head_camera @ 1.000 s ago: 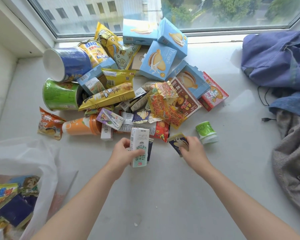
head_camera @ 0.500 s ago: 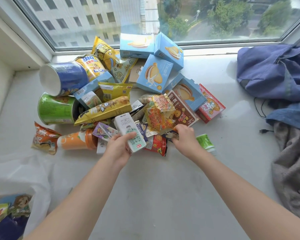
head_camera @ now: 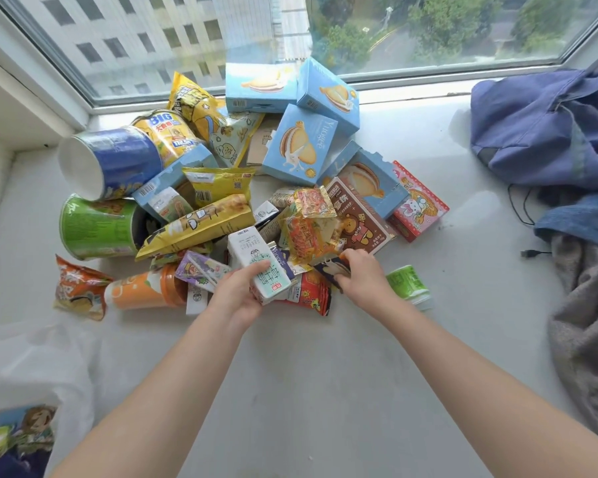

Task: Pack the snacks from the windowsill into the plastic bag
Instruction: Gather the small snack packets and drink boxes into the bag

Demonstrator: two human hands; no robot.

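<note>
The white drink carton is raised at the near edge of the pile of snacks, tilted, in the grip of the left hand; its fingers curl round the carton's lower end with the thumb across the printed face, a firm hold that would suit carrying it off; just beside it the right hand pinches a small dark packet by its edge, likely so two items can go in one trip; the other snacks lie heaped on the windowsill; the plastic bag sits at the near left with some packets inside, well apart from both hands; a green tub lies just right of the right hand; a blue cloth bag slumps at the far right.
</note>
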